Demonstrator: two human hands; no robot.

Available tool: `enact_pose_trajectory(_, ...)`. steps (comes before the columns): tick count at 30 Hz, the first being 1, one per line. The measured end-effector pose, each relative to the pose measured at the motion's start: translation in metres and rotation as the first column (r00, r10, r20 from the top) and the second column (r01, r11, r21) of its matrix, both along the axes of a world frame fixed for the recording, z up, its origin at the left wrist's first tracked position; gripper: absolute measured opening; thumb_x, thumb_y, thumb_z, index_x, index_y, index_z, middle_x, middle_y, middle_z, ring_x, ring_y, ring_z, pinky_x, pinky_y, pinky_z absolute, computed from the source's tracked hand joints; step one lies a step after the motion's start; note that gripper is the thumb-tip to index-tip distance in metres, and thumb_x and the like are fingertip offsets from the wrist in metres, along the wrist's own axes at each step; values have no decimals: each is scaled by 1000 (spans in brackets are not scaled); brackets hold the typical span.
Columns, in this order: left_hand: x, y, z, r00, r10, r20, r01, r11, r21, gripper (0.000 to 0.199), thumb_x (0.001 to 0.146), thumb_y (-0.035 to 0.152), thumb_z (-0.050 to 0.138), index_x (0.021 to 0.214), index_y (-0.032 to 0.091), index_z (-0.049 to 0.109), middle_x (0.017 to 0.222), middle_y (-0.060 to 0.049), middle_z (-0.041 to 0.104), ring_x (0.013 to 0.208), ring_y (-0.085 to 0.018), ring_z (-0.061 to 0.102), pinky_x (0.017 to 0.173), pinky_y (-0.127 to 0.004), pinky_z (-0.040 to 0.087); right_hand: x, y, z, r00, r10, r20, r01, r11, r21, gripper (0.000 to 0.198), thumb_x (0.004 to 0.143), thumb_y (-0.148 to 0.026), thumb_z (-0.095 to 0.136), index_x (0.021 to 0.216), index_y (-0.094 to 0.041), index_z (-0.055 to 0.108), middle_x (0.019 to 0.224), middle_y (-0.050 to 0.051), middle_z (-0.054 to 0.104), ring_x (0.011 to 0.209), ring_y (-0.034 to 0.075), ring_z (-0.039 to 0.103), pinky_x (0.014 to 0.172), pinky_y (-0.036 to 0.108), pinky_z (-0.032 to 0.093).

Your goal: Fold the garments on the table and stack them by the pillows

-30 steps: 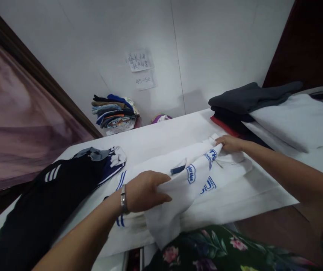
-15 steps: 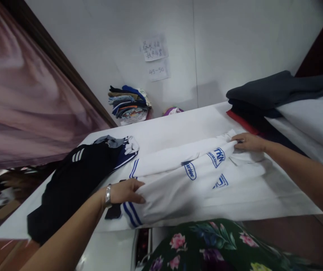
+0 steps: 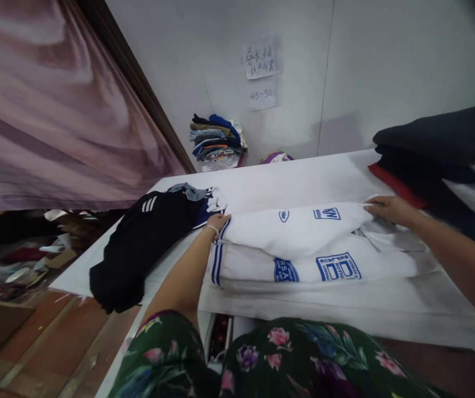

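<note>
A white top point(image 3: 257, 237) with blue prints and two blue stripes at its hem lies lengthwise across the white table in front of me. At its far left corner, my left hand point(image 3: 219, 222) is closed on the striped hem. My right hand point(image 3: 386, 210) pinches the far edge at the top's right end, where the cloth is bunched and creased. Between my hands the far edge runs fairly straight, and the near half lies in a long fold.
Black clothing point(image 3: 141, 249) with white stripes is heaped at the table's left. Folded dark and red garments point(image 3: 428, 149) are piled at the right. Against the wall stands a stack of folded clothes point(image 3: 216, 138), below paper notes point(image 3: 262, 69). A pink curtain point(image 3: 55, 99) hangs at left.
My left hand has gone from the near part of the hem to its far corner. The top's upper layer has been drawn away from me, so other prints now show. The view has shifted left.
</note>
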State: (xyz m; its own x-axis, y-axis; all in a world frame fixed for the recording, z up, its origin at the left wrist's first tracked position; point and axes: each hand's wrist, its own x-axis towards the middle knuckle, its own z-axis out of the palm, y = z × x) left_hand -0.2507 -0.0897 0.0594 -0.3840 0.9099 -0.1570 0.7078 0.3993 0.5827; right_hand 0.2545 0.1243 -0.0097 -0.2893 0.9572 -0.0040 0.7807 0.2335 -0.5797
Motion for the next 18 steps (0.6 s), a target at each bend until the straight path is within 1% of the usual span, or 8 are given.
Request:
enact_pose_trajectory(3,-8,9,-24,994,93,-56,-93,996,-7,36,89,37,56,117,14,57,118,-7,58,102,-24,58,86,-42,50,2,2,-5,1000,-12,14,11,1000,13,32,72,-45,65,94,-22,70,87,3,71,79,20,61,70,27,41)
enact_pose_trajectory(6,-19,13,-42,972,198,-125,-198,980,9,37,88,36,58,118,14,56,120,-11,59,108,-23,57,91,-37,46,1,6,-3,997,-66,45,63,996,56,30,73,-45,62,92,-23,70,85,2,71,78,19,61,69,27,42)
enact_pose_trajectory(8,-25,13,-54,951,255,-172,-255,967,26,40,85,34,60,120,15,55,120,-11,61,111,-23,57,92,-32,43,-4,9,-2,987,-110,117,98,989,106,33,74,-48,60,95,-23,70,87,3,71,79,20,60,68,28,41)
enact_pose_trajectory(11,-29,10,-69,932,294,-212,-300,954,5,42,82,34,61,120,16,55,116,-10,65,108,-21,59,89,-30,44,-12,12,-5,948,-127,292,84,984,155,38,76,-49,57,99,-22,70,96,7,71,86,23,59,69,31,40)
enact_pose_trajectory(13,-30,7,-75,929,295,-222,-306,952,-18,43,82,37,62,119,16,56,115,-11,65,107,-22,60,89,-30,44,-15,13,-10,926,-105,362,51,986,157,39,78,-48,55,101,-21,70,101,9,70,90,25,59,72,32,40)
enact_pose_trajectory(15,-30,4,-74,928,294,-230,-309,951,-30,48,82,40,60,122,15,55,117,-12,64,108,-24,60,90,-31,44,-17,13,-13,923,-90,375,18,981,191,40,80,-45,51,104,-18,69,106,11,69,94,25,59,75,33,41)
enact_pose_trajectory(17,-27,1,-68,919,276,-283,-291,957,-11,51,83,40,58,127,14,52,119,-14,63,109,-25,59,91,-33,44,-21,11,-14,928,-81,363,-29,957,290,40,83,-41,47,106,-16,68,111,12,67,100,26,58,82,35,41)
enact_pose_trajectory(18,-24,0,-64,908,255,-334,-264,964,19,52,84,39,56,129,13,51,121,-14,61,111,-26,58,93,-34,43,-25,9,-13,936,-70,346,-63,932,358,40,83,-39,45,106,-15,67,114,13,65,104,27,57,87,37,41)
